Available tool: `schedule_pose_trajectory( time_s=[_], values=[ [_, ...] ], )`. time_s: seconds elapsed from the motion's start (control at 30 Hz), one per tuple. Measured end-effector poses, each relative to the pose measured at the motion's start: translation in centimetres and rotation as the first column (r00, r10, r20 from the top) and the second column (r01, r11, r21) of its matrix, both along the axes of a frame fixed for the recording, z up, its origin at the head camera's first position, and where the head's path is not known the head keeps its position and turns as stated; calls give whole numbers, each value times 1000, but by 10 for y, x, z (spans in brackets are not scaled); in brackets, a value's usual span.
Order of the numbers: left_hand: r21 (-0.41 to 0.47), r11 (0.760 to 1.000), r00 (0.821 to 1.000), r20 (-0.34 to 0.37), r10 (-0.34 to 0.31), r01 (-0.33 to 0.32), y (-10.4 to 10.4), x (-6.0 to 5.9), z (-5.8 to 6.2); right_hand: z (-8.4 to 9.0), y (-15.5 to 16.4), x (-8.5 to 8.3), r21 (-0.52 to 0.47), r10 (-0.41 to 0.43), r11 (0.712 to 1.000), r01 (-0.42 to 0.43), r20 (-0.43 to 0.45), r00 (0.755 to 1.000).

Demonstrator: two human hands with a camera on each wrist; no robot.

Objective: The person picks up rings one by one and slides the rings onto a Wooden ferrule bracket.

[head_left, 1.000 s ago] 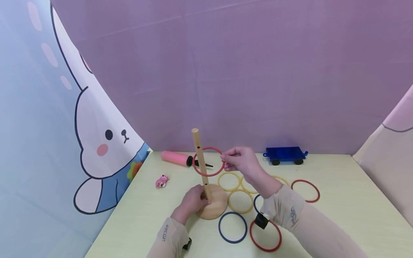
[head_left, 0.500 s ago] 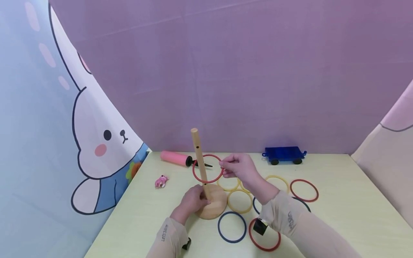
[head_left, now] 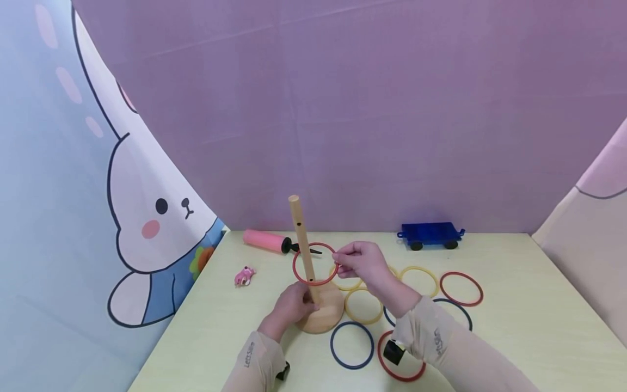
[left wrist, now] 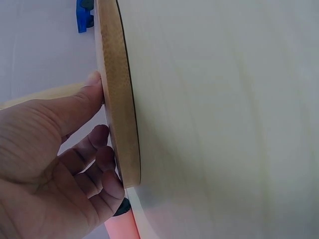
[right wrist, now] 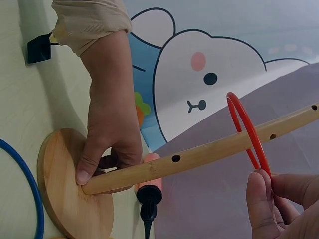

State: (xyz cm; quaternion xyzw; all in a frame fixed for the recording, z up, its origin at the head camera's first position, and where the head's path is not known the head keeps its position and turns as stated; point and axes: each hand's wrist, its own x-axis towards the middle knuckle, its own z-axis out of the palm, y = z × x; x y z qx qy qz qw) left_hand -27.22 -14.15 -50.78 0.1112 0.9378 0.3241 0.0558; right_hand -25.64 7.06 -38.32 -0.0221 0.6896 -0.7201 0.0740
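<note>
Pinching the thin red plastic ring (head_left: 315, 264) at its three o'clock edge, the right hand (head_left: 360, 263) is holding it threaded over the upright wooden peg (head_left: 302, 245), about halfway down the shaft and tilted, not yet resting on the round wooden base (head_left: 325, 313). The ring looks light, stiff and smooth, so a thumb-and-fingertip (right wrist: 260, 199) grip on the rim seems enough, though such a narrow hoop could twist or slip if squeezed loosely. The left hand (head_left: 292, 306) is curling round the foot of the peg and pressing on the base, which probably keeps the lightweight stand from tipping. Around the base, from three to six o'clock, yellow plastic rings (head_left: 364, 306), a blue plastic ring (head_left: 352, 345) and further red rings (head_left: 461, 288) are lying flat on the pale yellow-green table (head_left: 514, 326). Towards eleven o'clock a pink cylindrical air pump (head_left: 266, 241) is lying, a small pink toy (head_left: 245, 276) is sitting at nine o'clock, and a blue toy wagon (head_left: 431, 235) is standing at one o'clock against the purple backdrop (head_left: 372, 109).
</note>
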Motion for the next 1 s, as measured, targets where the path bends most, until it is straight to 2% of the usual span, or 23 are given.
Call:
schedule_pose_trajectory(
  time_s=[0.3,0.57,0.83,1.0],
  values=[
    [14,1000,1000,-24,-2,2,-1,3,2,-8,-2,4,-3,-13,1000,13,18,1000],
    [12,1000,1000,6,22,-22,0,2,2,-18,-1,3,18,-24,1000,23,33,999],
    [-9,1000,998,-54,-12,12,-1,1,-1,-30,0,4,19,-20,1000,19,19,1000],
    [4,1000,999,-36,-9,9,-1,-1,-2,-37,0,4,15,-28,1000,28,31,999]
  ],
)
